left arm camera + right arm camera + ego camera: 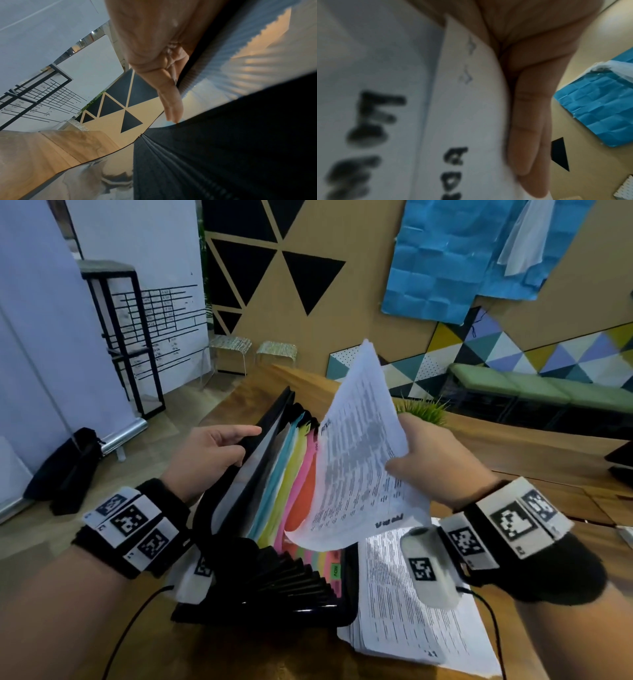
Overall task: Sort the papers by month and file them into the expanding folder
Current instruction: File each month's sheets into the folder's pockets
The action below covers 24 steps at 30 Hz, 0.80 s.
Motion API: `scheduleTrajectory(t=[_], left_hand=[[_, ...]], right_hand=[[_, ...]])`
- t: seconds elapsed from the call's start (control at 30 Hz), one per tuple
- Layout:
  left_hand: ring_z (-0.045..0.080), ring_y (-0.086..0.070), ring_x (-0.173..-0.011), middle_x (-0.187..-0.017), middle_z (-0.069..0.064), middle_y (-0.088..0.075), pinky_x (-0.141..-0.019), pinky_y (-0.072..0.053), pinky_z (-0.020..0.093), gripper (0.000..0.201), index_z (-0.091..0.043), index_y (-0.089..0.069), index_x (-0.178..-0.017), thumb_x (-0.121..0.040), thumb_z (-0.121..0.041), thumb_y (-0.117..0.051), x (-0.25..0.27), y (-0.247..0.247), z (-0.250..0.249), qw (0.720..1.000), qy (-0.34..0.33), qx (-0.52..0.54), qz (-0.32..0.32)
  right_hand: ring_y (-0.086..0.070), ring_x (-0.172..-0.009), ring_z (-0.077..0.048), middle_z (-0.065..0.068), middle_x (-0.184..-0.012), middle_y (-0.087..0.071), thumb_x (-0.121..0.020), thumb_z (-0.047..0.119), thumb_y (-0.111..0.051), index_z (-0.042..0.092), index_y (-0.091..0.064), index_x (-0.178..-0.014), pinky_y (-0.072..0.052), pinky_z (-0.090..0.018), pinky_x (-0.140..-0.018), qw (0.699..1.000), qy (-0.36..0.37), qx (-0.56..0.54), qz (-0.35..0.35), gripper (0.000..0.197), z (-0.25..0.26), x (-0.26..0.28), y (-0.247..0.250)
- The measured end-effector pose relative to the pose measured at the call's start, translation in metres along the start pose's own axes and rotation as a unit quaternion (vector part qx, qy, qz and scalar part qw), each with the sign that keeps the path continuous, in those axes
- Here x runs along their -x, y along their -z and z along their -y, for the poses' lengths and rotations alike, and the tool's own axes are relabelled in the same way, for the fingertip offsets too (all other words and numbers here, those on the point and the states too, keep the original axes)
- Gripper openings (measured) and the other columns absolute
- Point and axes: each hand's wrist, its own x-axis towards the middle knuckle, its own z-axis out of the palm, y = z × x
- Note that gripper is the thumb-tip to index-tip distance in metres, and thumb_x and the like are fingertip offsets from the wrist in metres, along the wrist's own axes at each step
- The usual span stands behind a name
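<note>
A black expanding folder [274, 580] stands open on the wooden table, its coloured dividers [291, 474] fanned out. My left hand [209, 453] grips the folder's black front flap [202, 56] at its top edge and holds it back. My right hand [424, 457] pinches a sheaf of printed papers [363, 450] by their right edge, tilted over the pink and orange dividers. In the right wrist view the sheets [467, 108] lie against my fingers [529, 135], with blurred handwritten labels. More printed papers [411, 604] lie stacked on the table right of the folder.
The wooden table [534, 453] runs back and right, with a small green plant [424, 409] behind my right hand. A black bag [65, 470] lies on the floor at the left near a black metal frame [126, 337]. A green bench [534, 388] lines the patterned wall.
</note>
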Motion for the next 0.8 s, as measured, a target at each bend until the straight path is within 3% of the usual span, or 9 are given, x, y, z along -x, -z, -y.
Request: scheduleTrajectory(t=[0.13,0.27,0.33,0.4,0.47,0.57,0.67,0.73,0.8], left_hand=[[0.046,-0.064,-0.092,-0.092,0.003,-0.075,-0.086,-0.048,0.066,0.054,-0.025,-0.074,-0.100,-0.078,0.017,-0.048,0.001,-0.003,0.000,1.000,0.004,-0.004,-0.005],[0.015,-0.057,-0.063,-0.056,-0.015,-0.064,-0.080,-0.055,0.041,0.052,-0.023,-0.071,-0.106,-0.079,0.016,-0.048,0.003,-0.005,-0.002,1.000,-0.003,-0.029,-0.007],[-0.003,-0.056,-0.053,-0.057,-0.018,-0.064,-0.068,-0.055,0.023,0.052,-0.023,-0.069,-0.106,-0.079,0.016,-0.047,0.007,-0.005,-0.004,1.000,-0.007,-0.026,-0.010],[-0.014,-0.061,-0.066,-0.069,-0.026,-0.068,-0.063,-0.050,0.009,0.053,-0.024,-0.069,-0.105,-0.078,0.017,-0.047,0.010,-0.006,-0.007,1.000,-0.011,-0.018,-0.016],[-0.018,-0.061,-0.076,-0.072,-0.033,-0.066,-0.062,-0.044,0.001,0.053,-0.023,-0.070,-0.105,-0.077,0.017,-0.048,0.012,-0.007,-0.010,1.000,-0.010,-0.011,-0.017],[-0.010,-0.061,-0.070,-0.088,-0.017,-0.071,-0.063,-0.046,0.004,0.052,-0.020,-0.071,-0.110,-0.077,0.014,-0.049,0.012,-0.005,-0.010,1.000,-0.004,-0.010,-0.025],[-0.010,-0.059,-0.066,-0.104,-0.005,-0.070,-0.065,-0.045,0.008,0.052,-0.019,-0.071,-0.110,-0.077,0.014,-0.048,0.010,-0.001,-0.007,0.999,-0.005,0.014,-0.039],[-0.009,-0.060,-0.068,-0.103,-0.007,-0.070,-0.069,-0.048,0.011,0.052,-0.018,-0.071,-0.110,-0.078,0.015,-0.048,0.009,0.000,-0.006,0.999,-0.006,0.024,-0.044],[-0.005,-0.063,-0.066,-0.098,-0.010,-0.071,-0.068,-0.052,0.013,0.052,-0.018,-0.071,-0.110,-0.078,0.016,-0.047,0.010,-0.002,-0.005,0.998,-0.005,0.037,-0.041]], right_hand=[[-0.060,-0.089,-0.020,-0.001,-0.106,-0.058,-0.082,0.012,-0.057,0.018,-0.044,-0.121,-0.049,-0.023,-0.059,0.999,0.003,-0.031,0.016,0.042,0.009,0.000,-0.015],[-0.060,-0.092,-0.024,-0.005,-0.106,-0.059,-0.080,0.009,-0.058,0.013,-0.045,-0.115,-0.050,-0.030,-0.067,0.991,-0.024,-0.131,0.017,0.038,0.000,-0.004,-0.042],[-0.062,-0.094,-0.026,-0.008,-0.107,-0.061,-0.078,0.009,-0.059,0.012,-0.046,-0.112,-0.054,-0.039,-0.076,0.983,-0.055,-0.172,0.041,0.036,-0.009,-0.012,-0.065],[-0.061,-0.099,-0.025,-0.003,-0.112,-0.060,-0.078,0.011,-0.060,0.017,-0.045,-0.114,-0.053,-0.043,-0.084,0.975,-0.069,-0.194,0.081,0.040,-0.014,-0.018,-0.088],[-0.057,-0.103,-0.020,0.006,-0.116,-0.053,-0.082,0.014,-0.060,0.020,-0.036,-0.130,-0.049,-0.035,-0.089,0.974,-0.056,-0.192,0.106,0.055,-0.015,-0.024,-0.106],[-0.057,-0.104,-0.022,-0.001,-0.124,-0.053,-0.089,0.025,-0.055,0.019,-0.028,-0.137,-0.046,-0.030,-0.084,0.981,-0.030,-0.156,0.114,0.056,-0.016,-0.028,-0.114],[-0.060,-0.079,-0.025,-0.009,-0.093,-0.063,-0.091,0.031,-0.051,0.014,-0.052,-0.099,-0.049,-0.040,-0.072,0.991,-0.003,-0.109,0.077,0.019,-0.020,-0.029,-0.105],[-0.053,-0.066,-0.018,-0.004,-0.081,-0.059,-0.091,0.029,-0.052,0.015,-0.058,-0.088,-0.044,-0.029,-0.063,0.994,0.018,-0.071,0.084,0.016,-0.020,-0.027,-0.104],[-0.052,-0.062,-0.009,-0.001,-0.080,-0.059,-0.091,0.030,-0.055,0.012,-0.065,-0.097,-0.043,-0.019,-0.057,0.990,-0.007,-0.060,0.124,0.021,-0.014,-0.026,-0.114]])
